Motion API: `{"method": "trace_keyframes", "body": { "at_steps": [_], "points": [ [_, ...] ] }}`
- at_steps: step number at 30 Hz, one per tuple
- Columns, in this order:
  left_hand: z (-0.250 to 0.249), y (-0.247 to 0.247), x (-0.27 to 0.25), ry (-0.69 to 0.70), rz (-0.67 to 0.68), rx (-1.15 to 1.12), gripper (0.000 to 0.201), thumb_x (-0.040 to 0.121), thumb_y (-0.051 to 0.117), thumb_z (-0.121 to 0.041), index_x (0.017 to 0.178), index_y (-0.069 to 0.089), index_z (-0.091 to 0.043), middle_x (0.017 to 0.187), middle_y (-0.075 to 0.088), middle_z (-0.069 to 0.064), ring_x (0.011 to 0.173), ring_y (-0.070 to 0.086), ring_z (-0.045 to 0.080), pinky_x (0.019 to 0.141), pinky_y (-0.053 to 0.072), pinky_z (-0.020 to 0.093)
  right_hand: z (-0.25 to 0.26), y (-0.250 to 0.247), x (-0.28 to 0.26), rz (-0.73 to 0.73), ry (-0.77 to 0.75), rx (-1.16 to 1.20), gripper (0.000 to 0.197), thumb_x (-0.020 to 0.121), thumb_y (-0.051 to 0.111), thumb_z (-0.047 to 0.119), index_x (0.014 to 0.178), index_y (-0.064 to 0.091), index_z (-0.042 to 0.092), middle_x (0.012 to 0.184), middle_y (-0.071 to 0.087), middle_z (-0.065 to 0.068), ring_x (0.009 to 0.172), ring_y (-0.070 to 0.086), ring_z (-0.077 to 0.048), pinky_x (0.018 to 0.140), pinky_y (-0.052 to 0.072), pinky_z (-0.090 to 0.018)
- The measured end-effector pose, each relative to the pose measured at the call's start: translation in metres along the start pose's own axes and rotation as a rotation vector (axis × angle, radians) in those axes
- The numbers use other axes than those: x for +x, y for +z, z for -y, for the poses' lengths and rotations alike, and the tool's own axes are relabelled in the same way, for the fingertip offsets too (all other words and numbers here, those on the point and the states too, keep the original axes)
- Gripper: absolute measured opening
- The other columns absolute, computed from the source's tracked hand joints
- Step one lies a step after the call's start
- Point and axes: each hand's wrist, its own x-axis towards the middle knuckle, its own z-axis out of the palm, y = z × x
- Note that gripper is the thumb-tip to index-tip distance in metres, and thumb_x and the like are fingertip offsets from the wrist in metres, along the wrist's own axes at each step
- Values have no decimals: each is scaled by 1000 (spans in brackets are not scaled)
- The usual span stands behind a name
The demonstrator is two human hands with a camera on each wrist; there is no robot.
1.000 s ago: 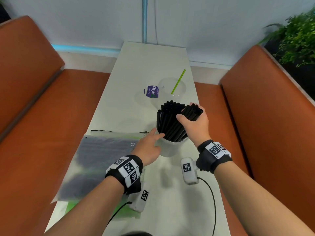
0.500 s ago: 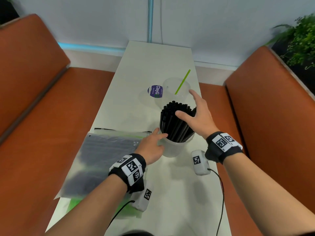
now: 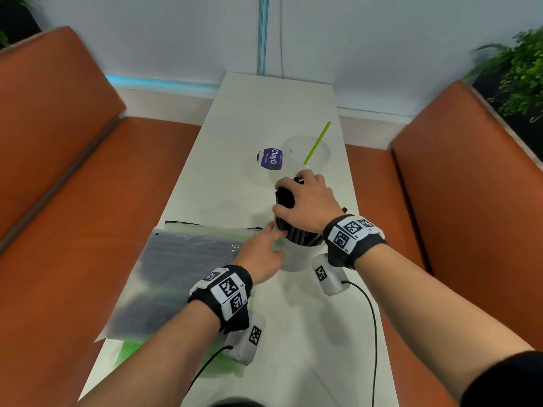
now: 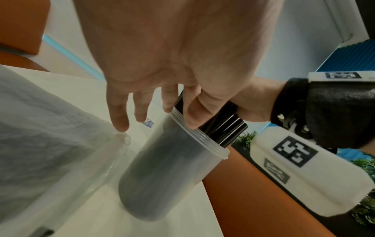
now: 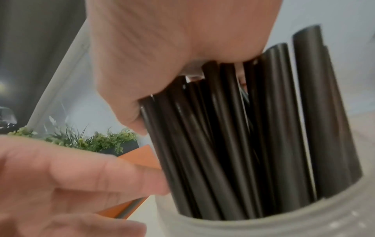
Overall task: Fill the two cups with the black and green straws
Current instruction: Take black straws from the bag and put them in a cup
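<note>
Here the right hand [image 3: 308,201] lies palm-down on top of the black straws [image 5: 233,144], its fingers curved over the upper ends of the bundle and its thumb pressed against the side; the wrist view shows the palm sitting right on the straw tips. The straws stand packed in the near cup [image 3: 296,257], a frosted plastic one on the white table [image 3: 264,113]. The left hand [image 3: 261,254] touches that cup's left side by the rim, fingers loose and nearly straight, not wrapped round it. Behind it stands the far cup [image 3: 317,151], clear, with one green straw [image 3: 317,142] leaning out to the right. A purple sticker [image 3: 271,158] lies just left of the far cup. A plastic bag [image 3: 176,274] with dark straws inside lies on the table's left, touching the left fingertips in the left wrist view
</note>
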Motion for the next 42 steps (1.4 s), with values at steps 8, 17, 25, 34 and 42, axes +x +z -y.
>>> {"method": "trace_keyframes", "body": {
  "at_steps": [8,17,25,34,42],
  "points": [
    [6,2,1,12,14,-7,60,93,47,-10,148,40,-32,164,13,-9,146,27,19,97,23,16,-18,1,-2,-165,97,-73,41,88,38,60,116,49,32,118,42,-4,107,40,-30,94,35,-46],
    [29,-21,-8,-20,-108,-172,47,87,57,-9,128,59,-33,109,64,-7,93,62,11,73,43,8,-4,-17,-22,-527,-5,283,27,89,54,36,111,60,22,114,51,-1,107,46,-18,92,29,-24],
    [51,-10,-35,-73,-53,-24,54,71,79,-36,118,51,-35,80,64,-4,85,59,10,73,48,27,43,10,-60,-333,-144,576,7,84,60,13,84,66,16,70,62,11,69,56,-5,63,43,-11],
    [68,-21,-46,-143,-151,-118,44,78,73,-22,119,58,-24,81,69,1,81,65,14,72,51,25,44,68,-77,319,42,372,22,84,52,6,81,74,7,77,71,-4,78,68,-21,73,54,-29],
    [65,-3,-52,-127,-129,-49,59,81,74,-32,134,50,-25,81,65,-2,85,64,15,83,54,32,46,102,-89,326,27,551,29,81,56,-7,84,79,12,69,70,6,62,59,4,64,43,-11]
  ]
}}
